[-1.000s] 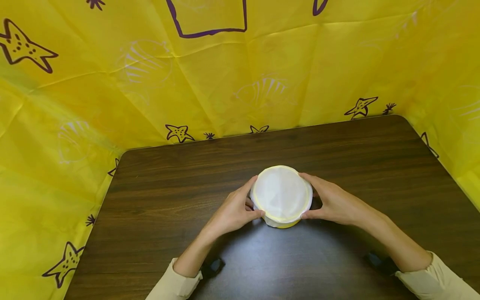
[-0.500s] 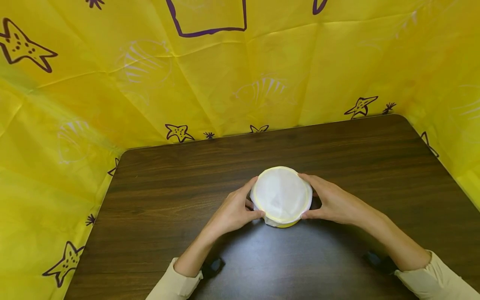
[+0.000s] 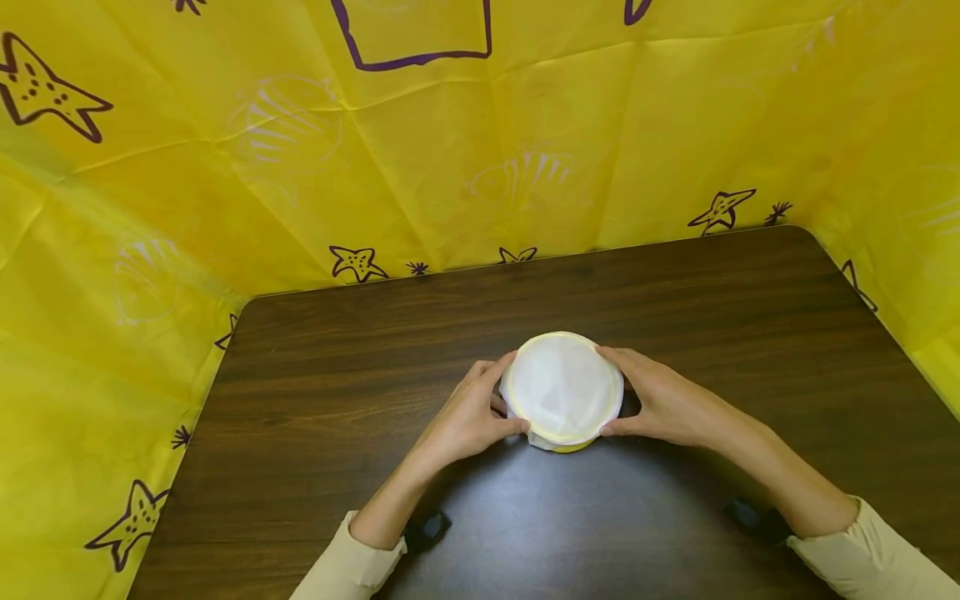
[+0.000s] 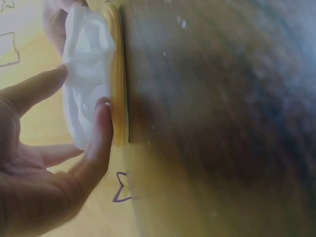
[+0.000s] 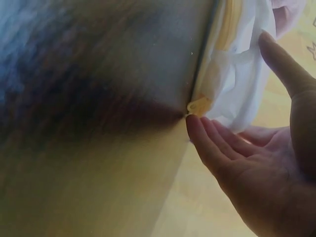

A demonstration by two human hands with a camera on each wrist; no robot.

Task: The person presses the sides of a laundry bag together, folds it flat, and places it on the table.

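A round, soft white cloth pouch (image 3: 564,387) with yellow trim around its top stands on the brown table. Its base is a yellow band (image 4: 118,84), and a small zipper pull (image 5: 192,106) shows at that band in the right wrist view. My left hand (image 3: 467,421) holds the left side, its thumb near the front rim and fingers spread along the side. Opposite it, my right hand (image 3: 663,404) grips the right side, thumb at the front and a finger at the back rim. In the right wrist view, fingertips (image 5: 195,123) reach right by the zipper pull.
The dark wood-grain table (image 3: 337,375) spreads around the pouch on all sides. Yellow cloth (image 3: 420,167) printed with starfish and fish hangs behind the table and along both sides. Dark straps with small devices (image 3: 429,531) sit at the wrists, below rolled cream sleeves (image 3: 352,554).
Both hands keep their places on the pouch. On the left hand, a finger has lifted slightly and now shows behind the index finger.
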